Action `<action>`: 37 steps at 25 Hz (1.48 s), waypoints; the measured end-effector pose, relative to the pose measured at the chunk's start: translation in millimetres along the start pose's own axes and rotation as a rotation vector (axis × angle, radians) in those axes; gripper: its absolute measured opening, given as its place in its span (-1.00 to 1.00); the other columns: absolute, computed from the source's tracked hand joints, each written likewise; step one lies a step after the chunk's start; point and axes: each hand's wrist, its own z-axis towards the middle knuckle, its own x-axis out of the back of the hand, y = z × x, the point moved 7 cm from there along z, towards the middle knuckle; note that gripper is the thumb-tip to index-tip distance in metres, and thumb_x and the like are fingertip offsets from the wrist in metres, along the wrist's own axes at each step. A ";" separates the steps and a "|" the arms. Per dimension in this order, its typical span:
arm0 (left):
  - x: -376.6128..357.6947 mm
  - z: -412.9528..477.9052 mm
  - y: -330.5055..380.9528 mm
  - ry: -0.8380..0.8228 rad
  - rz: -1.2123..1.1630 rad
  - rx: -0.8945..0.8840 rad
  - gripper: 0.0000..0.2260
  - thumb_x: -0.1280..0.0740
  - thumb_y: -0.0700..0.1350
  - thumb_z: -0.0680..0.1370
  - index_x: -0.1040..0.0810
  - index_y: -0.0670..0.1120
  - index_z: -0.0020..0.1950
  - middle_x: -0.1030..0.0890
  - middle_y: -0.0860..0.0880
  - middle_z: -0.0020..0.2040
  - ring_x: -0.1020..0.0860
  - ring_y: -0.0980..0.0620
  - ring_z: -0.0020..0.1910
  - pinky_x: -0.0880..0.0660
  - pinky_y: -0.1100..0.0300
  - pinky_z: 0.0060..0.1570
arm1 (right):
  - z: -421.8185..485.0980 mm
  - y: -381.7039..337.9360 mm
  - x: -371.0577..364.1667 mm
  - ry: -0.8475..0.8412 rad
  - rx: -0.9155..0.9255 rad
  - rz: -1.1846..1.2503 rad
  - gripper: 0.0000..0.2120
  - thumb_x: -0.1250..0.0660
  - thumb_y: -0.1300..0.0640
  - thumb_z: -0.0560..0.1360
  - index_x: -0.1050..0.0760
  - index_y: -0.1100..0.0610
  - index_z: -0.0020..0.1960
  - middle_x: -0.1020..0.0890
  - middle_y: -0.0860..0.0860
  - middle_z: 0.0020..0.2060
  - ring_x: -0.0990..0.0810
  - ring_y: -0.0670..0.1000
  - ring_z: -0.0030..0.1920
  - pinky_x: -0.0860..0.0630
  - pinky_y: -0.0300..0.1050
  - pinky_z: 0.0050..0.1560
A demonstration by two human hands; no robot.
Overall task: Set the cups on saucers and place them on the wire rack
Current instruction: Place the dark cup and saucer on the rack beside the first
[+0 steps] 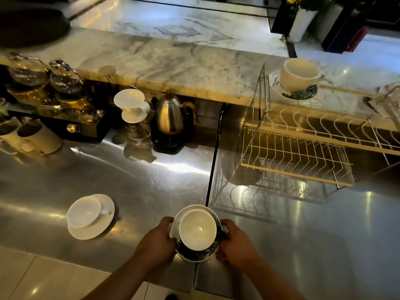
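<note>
Two bare hands meet at the near edge of the steel counter [281,234], left hand [159,241] and right hand [234,243], each grip clamped on opposite rims of a round leaf-patterned saucer [195,254]. A cream glazed ceramic cup [198,229] sits on that saucer, mouth up, empty. Whether the saucer rests on the counter or is just lifted, cannot tell.

Handling, as judged: stiff, brittle glazed ware, moderately weighty, slick. Cup is loose on the saucer, so a tilt would slide it off. Best hold is the saucer rim on both sides, as here, kept level.

Pose: both forearms come in from the bottom edge, converging; fingers curl under the rim, thumbs on top; wrists roughly straight.

Further left, near: a plain white cup [85,211] on a plain white saucer [93,226], standing on the counter, untouched.

Further right, beyond the counter seam: a cream-and-chrome wire rack [296,152], lower tier bare. On its upper level, far right, a second cream cup [299,75] already sits on a second leaf-patterned saucer [300,95].

Back left, under the marble ledge [162,63]: a steel gooseneck kettle [171,115] and a white pour-over dripper [131,105].
</note>
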 end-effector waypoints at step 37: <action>10.7 -57.8 355.5 0.018 -0.237 -0.359 -0.57 -0.43 -0.20 0.50 -0.49 0.04 0.34 -0.74 -0.01 -0.29 -0.71 0.08 -0.36 -0.56 0.27 -0.42 | -134.2 -96.3 323.0 0.248 0.197 0.158 -0.62 -0.31 0.39 0.53 -0.51 0.14 0.30 -0.72 0.22 -0.29 -0.65 0.07 -0.42 -0.63 -0.07 -0.37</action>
